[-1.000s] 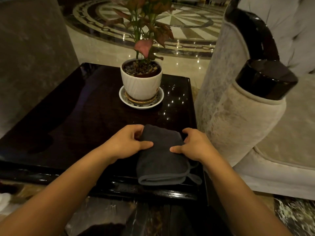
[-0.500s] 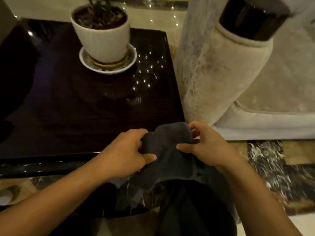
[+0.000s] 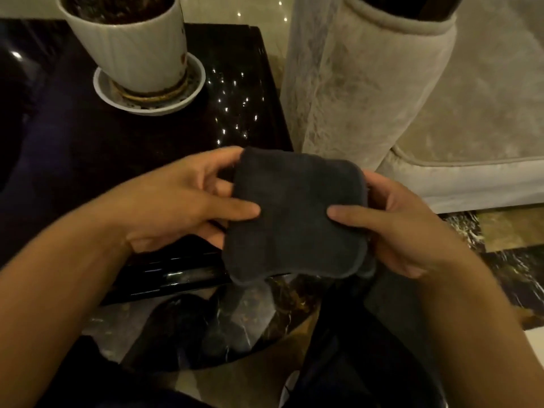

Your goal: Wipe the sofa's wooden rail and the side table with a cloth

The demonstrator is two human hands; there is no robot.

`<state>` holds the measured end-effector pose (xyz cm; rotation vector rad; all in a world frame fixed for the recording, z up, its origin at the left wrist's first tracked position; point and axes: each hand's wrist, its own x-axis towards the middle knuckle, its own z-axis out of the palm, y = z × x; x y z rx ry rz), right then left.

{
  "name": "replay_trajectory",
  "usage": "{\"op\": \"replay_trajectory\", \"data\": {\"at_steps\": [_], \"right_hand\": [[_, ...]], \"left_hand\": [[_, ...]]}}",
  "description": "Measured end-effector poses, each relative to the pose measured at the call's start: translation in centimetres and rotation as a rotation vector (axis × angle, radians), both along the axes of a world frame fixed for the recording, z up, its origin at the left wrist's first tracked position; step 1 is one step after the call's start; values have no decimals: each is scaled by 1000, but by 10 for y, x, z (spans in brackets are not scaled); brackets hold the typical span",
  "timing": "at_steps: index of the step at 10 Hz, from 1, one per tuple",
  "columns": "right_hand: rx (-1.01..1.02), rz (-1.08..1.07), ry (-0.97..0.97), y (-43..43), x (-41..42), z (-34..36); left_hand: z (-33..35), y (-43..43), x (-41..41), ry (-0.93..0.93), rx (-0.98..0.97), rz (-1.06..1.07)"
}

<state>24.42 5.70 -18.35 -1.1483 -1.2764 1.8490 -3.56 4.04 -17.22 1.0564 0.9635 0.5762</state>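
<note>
Dark grey terry cloth (image 3: 294,213), folded into a thick pad, is held up between both hands in front of the near right corner of the counter (image 3: 132,148). It appears lifted off the surface, with its lower hemmed edge seen over the counter's front moulding and the floor below. The left hand (image 3: 176,201) grips the cloth's left edge: the thumb is laid across the upper face and the fingers are curled beneath. The right hand (image 3: 403,225) grips the right edge in the same fashion, thumb pressed on top, fingers wrapped behind the fold. Both forearms are bare.

The counter is a dark, glossy wooden side table on which small points of light are reflected. A white ribbed pot (image 3: 129,45) filled with soil is set upright on a white saucer (image 3: 147,106) at the far part of the counter, well apart from the cloth. Just beside the counter's right edge the sofa's pale velvet arm (image 3: 362,83) is seen, with piped trim at its top. A dark wooden rail (image 3: 412,5) is partly visible above that trim, cut off by the frame. A pale seat cushion (image 3: 471,178) lies to the right of the arm. Dark veined marble floor (image 3: 506,260) is seen below the sofa and under the hands.
</note>
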Motion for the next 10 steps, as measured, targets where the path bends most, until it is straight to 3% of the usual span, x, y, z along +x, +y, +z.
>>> {"op": "replay_trajectory", "data": {"at_steps": [1,2,3,4,5,6,7,8,9,10], "right_hand": [[198,10,-410,12,-32,-8],[603,2,-959,8,-48,-22],[818,-90,-834,-5,-61,-31],[941,276,-921,-13,-75,-49],[949,426,-919,0,-65,-64],[991,373,-820,10,-60,-77],[972,278,-767,7,-60,-81],[902,280,-842,-3,-64,-62],[706,524,-1165,-2,-71,-14],[546,649,-1224,-6,-84,66]], "left_hand": [[-6,3,-10,320,19,192],[-13,-4,-15,1100,292,116],[-19,-17,-7,1207,800,101],[-42,-31,17,1134,952,-142],[-71,-41,29,1312,994,-216],[-84,-41,35,1283,986,-53],[-82,-38,39,1269,917,-58],[-54,-36,38,1320,758,-280],[-7,-31,28,1331,516,-469],[74,-49,9,1308,323,-424]]}}
